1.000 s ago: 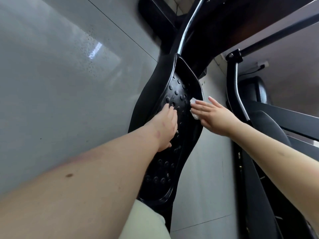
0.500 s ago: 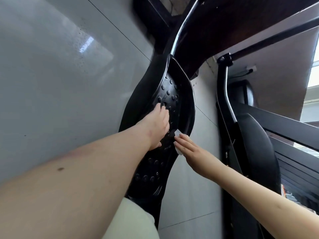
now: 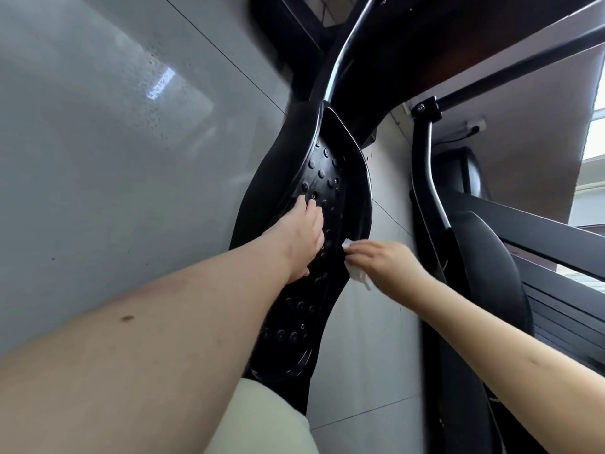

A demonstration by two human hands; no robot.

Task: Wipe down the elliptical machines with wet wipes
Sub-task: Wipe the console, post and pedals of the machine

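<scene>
A black studded elliptical foot pedal (image 3: 322, 178) fills the middle of the view, its long axis running from bottom to top. My left hand (image 3: 302, 237) rests flat on the studded surface with straight fingers. My right hand (image 3: 381, 263) holds a white wet wipe (image 3: 357, 273) against the pedal's raised right rim. Part of the wipe hangs below my fingers. The pedal's lower end is partly hidden by my left forearm and my knee.
Grey floor tiles (image 3: 114, 158) lie to the left and between the machines. A second black pedal (image 3: 484, 267) and its curved arm (image 3: 425, 178) stand to the right. The dark machine frame (image 3: 409, 44) crosses the top. My pale trouser knee (image 3: 258, 421) is at the bottom.
My right hand with the wipe moved down the pedal's right rim, from the upper part to the middle. My left hand stayed flat on the studs.
</scene>
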